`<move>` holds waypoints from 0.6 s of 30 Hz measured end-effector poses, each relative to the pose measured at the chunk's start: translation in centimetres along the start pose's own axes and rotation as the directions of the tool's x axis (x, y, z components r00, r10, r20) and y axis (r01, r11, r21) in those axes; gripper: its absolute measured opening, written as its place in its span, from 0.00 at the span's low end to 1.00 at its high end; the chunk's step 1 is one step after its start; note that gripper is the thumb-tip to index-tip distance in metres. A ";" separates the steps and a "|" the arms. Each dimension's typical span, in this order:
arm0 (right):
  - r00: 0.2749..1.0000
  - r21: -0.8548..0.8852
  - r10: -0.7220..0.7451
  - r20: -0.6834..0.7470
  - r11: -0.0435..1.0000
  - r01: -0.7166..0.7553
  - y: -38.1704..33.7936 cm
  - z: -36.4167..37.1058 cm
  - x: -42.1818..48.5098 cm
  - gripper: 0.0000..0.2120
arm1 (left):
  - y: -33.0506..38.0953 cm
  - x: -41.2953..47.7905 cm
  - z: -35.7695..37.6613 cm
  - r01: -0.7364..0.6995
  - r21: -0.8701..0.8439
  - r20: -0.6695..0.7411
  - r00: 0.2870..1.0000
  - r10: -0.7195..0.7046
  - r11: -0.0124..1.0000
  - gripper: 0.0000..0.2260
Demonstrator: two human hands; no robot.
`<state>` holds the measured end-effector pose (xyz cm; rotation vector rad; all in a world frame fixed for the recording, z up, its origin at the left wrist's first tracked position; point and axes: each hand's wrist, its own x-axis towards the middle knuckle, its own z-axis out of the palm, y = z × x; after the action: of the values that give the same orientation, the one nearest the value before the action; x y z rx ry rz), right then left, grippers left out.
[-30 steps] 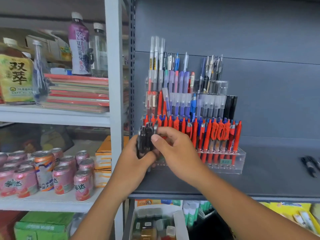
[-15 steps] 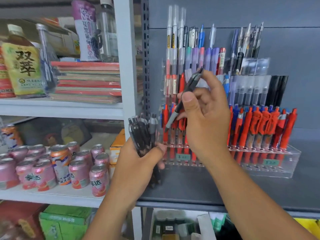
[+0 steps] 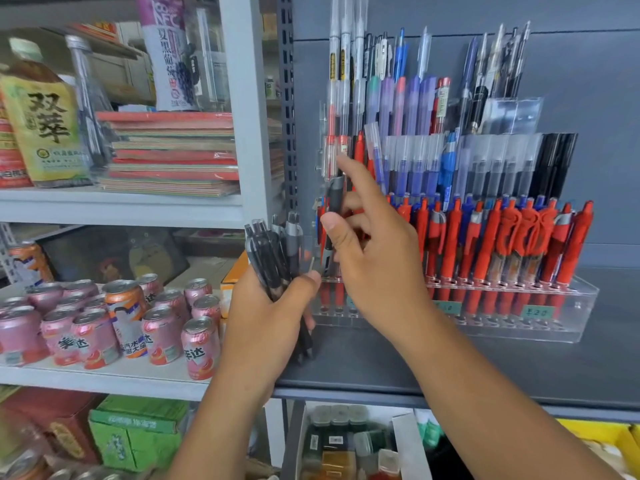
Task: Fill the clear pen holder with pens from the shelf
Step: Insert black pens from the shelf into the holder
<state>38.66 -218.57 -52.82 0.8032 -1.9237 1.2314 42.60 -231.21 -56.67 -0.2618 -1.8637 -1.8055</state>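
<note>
Since the right hand (image 3: 377,258), thumb and bent fingers pinching one pen (image 3: 335,199), has tipped it from slanted to upright at the nine-o'clock end of the holder (image 3: 585,301), slotting looks imminent, while the left hand (image 3: 263,323) at seven o'clock clamps the spare bunch (image 3: 273,252).

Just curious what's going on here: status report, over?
Left hand grips black pen bundle. Right hand pinches one pen upright at left end of holder. Red pens crowd the front row.
</note>
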 end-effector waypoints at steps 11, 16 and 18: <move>0.997 -0.264 -0.067 0.025 0.962 0.071 0.5 0.9 -0.6 0.27 | 0.1 -0.1 -0.1 -0.049 -0.015 0.028 0.998 0.050 0.999 0.06; 0.994 -0.339 -0.099 0.035 0.935 0.105 0.3 0.7 -0.6 0.27 | -0.1 0.3 0.1 -0.113 -0.001 -0.065 0.992 0.113 0.994 0.07; 0.992 -0.367 -0.119 0.032 0.922 0.122 0.3 0.8 -0.7 0.27 | -0.1 0.5 0.2 -0.131 -0.008 -0.084 0.988 0.130 0.991 0.09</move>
<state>38.66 -219.17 -53.78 0.7137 -1.9981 0.7591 42.09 -231.13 -56.49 -0.3019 -1.7365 -1.7154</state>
